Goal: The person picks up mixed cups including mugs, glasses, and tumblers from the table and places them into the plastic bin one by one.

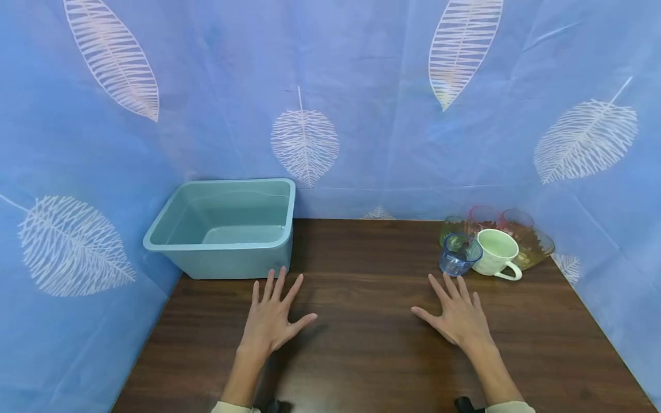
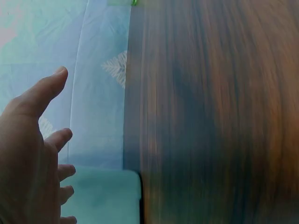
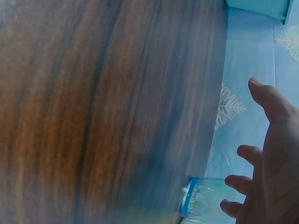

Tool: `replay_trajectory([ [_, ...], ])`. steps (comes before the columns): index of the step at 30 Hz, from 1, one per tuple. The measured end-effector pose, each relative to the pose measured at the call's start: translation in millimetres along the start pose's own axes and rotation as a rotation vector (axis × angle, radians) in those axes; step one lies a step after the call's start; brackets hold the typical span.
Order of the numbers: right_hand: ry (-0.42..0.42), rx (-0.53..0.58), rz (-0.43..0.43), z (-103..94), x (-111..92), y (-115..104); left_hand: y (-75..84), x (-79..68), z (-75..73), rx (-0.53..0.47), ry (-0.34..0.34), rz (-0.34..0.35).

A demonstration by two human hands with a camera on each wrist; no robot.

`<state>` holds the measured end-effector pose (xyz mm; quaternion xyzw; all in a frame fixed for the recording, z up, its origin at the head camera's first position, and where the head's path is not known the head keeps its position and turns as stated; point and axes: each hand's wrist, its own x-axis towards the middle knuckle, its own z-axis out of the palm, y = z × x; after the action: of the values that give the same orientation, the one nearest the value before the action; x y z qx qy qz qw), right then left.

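My left hand, fingers spread, hovers over the table in front of a blue-green plastic basin and holds nothing. Part of the basin shows below the fingers in the left wrist view. My right hand is likewise spread and bare, just in front of a blue glass. Beside that glass stands a pale green mug, its handle toward the front right. In the right wrist view the blue-rimmed glass appears near the fingertips, partly hidden by them.
Behind the mug crowd a green glass, two pinkish-rimmed glasses and an amber glass bowl or cup, partly overlapping. All stand on a dark wooden table. A blue leaf-print cloth hangs along the table's back and sides.
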<state>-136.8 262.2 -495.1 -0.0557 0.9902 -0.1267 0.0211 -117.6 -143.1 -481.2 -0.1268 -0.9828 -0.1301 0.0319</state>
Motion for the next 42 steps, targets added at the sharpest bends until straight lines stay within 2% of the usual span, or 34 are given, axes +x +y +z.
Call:
replay_trajectory([
  [3,-0.004,0.001,-0.009,0.7,-1,0,-5.2,-5.3,-2.4,0.005,0.011,-0.002],
  [6,0.013,0.002,-0.027,0.7,1,-1,-10.7,-7.1,-8.3,0.011,0.052,0.015],
  [12,0.046,-0.013,-0.073,-0.6,7,-5,-20.3,-7.1,-27.5,0.054,0.104,0.051],
  [15,0.041,-0.015,-0.089,-1.8,8,-5,-20.4,-4.7,-37.1,0.031,0.124,0.06],
  [20,0.044,-0.017,-0.112,-2.6,10,-3,-22.4,1.7,-53.2,-0.011,0.239,0.119],
  [25,0.06,-0.034,-0.122,-4.1,9,-2,-30.3,12.4,-67.0,-0.005,0.377,0.208],
  [31,0.081,-0.056,-0.131,-6.6,8,1,-43.1,26.2,-84.2,0.02,0.495,0.286],
  [35,0.117,-0.063,-0.152,-8.2,9,4,-52.9,35.7,-92.5,0.055,0.543,0.276],
  [40,0.128,-0.071,-0.17,-9.2,11,3,-67.5,43.7,-99.6,0.107,0.594,0.204],
  [42,0.124,-0.076,-0.169,-10.0,12,3,-71.1,46.4,-101.9,0.114,0.594,0.177],
])
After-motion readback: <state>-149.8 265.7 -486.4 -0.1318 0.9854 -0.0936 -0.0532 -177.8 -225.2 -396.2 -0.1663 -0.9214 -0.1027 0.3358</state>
